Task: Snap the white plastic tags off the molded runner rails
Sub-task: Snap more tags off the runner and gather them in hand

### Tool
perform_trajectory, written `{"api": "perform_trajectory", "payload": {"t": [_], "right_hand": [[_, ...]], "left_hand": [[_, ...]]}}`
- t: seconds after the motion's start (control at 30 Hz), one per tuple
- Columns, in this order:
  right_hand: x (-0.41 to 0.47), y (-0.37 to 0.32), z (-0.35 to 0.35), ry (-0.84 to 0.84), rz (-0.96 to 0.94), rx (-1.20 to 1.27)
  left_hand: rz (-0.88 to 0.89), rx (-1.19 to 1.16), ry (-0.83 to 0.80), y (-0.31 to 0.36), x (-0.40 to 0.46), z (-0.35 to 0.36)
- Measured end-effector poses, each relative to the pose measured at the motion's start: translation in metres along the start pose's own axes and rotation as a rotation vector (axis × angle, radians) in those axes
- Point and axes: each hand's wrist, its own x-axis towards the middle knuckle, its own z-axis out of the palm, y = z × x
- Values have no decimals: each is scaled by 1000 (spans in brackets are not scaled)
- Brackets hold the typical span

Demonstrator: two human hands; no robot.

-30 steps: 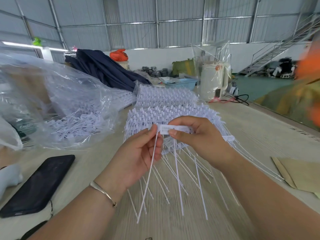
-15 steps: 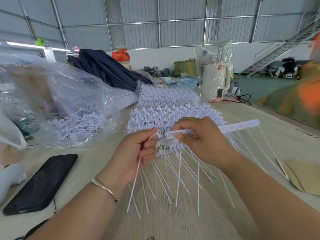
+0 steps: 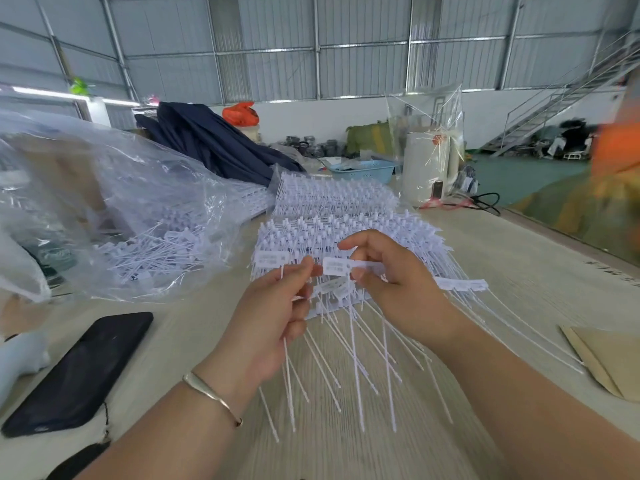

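Tags still joined to their runner rail [image 3: 460, 284] sit in our right hand [image 3: 398, 289], raised just above the surface [image 3: 502, 271] in the middle of the view, with their thin white tails hanging down toward us. The end tag [image 3: 337, 266] pokes out to the left of the right hand, pinched between thumb and forefinger. Our left hand [image 3: 273, 313] is closed on a loose tag [image 3: 272, 258], its label standing above the fingertips and its tail running down through the palm. The two labels are near each other but apart.

To do this step well, we judge the grip should sit close to the joint where the tag meets the rail, so the bend falls on the thin neck and not on the label. A short, sharp twist should break it cleaner than a slow pull, which might stretch the plastic. We would keep the tails from tangling with those of the neighbouring tags.

Beyond the hands lies a stack of full rails [image 3: 339, 233]. To the left, a clear plastic bag [image 3: 114, 202] holds what look like freed tags. A black phone [image 3: 79, 372] lies near left, and brown card [image 3: 602, 358] at the right edge
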Motion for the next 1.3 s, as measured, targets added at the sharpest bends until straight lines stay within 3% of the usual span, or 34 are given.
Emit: {"api": "perform_trajectory", "payload": {"t": [0.27,0.43,0.57,0.8,0.97,1.13,1.3], "right_hand": [[-4,-6,10,54,-39,100],[-1,-2,5,-10,123,44],[-1,-2,2,-54,90,72],[2,-3,4,-46,-39,-100],[1,0,5,-18,-50,-160],[2,-3,8,4,-7,-184],[2,-15,15,97,-81,-336]], "left_hand": [[103,139,-39,-10,-8,11],[153,123,-46,-10,-7,11],[151,154,-80,-9,-8,10],[201,188,-84,-4,-9,12],[369,336,23,-8,-8,6],[434,415,82,-11,-6,7],[513,505,162,-13,-7,8]]}}
